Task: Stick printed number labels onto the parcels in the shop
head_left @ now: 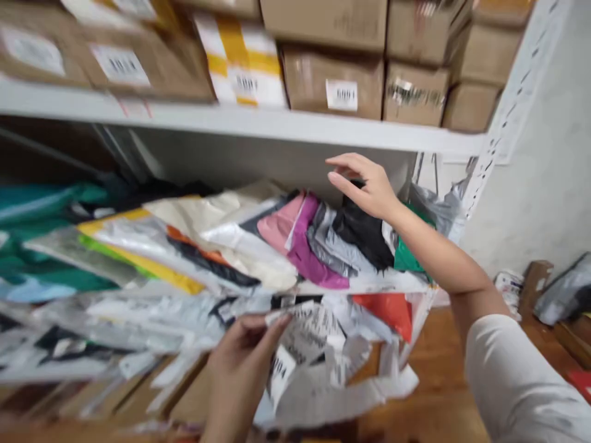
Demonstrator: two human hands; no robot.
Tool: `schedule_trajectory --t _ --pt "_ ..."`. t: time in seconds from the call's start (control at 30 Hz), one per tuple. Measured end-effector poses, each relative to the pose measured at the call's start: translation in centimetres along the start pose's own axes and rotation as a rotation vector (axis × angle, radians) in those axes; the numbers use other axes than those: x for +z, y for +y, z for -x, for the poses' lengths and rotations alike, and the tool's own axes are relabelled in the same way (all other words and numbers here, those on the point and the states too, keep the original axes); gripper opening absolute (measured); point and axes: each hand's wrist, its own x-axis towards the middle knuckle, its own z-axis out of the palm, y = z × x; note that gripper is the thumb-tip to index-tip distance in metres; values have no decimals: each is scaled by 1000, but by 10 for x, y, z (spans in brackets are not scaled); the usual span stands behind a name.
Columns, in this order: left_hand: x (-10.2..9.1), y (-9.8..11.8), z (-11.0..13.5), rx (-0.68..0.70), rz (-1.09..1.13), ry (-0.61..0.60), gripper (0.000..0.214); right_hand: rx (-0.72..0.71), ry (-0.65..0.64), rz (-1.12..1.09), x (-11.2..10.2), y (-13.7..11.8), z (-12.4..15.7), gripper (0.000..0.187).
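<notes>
My left hand (242, 360), at the bottom middle, pinches the edge of a strip of printed labels (307, 335) between thumb and fingers. The white and grey paper hangs down in loose curls, and one label (281, 369) on it reads partly "004". My right hand (362, 184) is raised over the middle shelf, thumb and fingers apart, holding nothing. Below and behind it sits a black plastic package (362, 227). Grey (325, 237), purple (314, 252) and pink (279, 227) mailing bags stand in a row to its left.
Cardboard boxes (332, 80) with number labels fill the upper shelf (258, 126). White and yellow bags (133, 240) and green bags (46, 240) lie along the left. A red bag (388, 314) sits lower right. Parcels (535, 286) stand on the wooden floor (443, 369) by the wall.
</notes>
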Motion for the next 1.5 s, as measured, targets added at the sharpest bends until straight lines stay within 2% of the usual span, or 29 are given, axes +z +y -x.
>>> schedule_trajectory --t 0.07,0.13,0.23,0.37,0.5,0.6,0.73,0.83,0.97,1.07,1.17,1.27,1.4,1.5 --pt "25 -9 3 -23 61 -48 36 88 -240 -235 -9 -22 47 35" --pt "58 -17 8 2 103 -88 33 158 -411 -407 -22 -31 90 36" --pt "115 -21 23 80 132 -138 29 228 -487 -488 -47 -21 142 22" --pt "188 -11 49 198 158 -179 29 349 -400 -505 -98 12 176 17" --pt "243 -2 68 285 202 -240 24 429 -305 -517 -147 39 192 21" --pt "265 2 78 356 196 -248 22 415 -186 -484 -166 47 203 19" --pt "269 13 84 401 166 -129 22 252 -36 -445 -162 46 206 7" --pt "262 30 81 304 128 -23 15 126 59 -453 -146 47 187 9" --pt "249 59 68 194 71 80 23 1 143 -427 -133 43 140 9" --pt "241 80 52 220 66 162 24 -85 156 -398 -131 33 101 10" --pt "232 101 29 314 46 192 22 -139 156 -361 -131 24 58 11" --pt "221 120 2 399 26 225 24 -192 166 -254 -126 17 4 11" --pt "202 140 -42 479 -17 192 25 -184 320 -115 -117 20 -90 14" --pt "188 152 -84 563 -21 164 27 -88 259 -7 -107 33 -164 10"
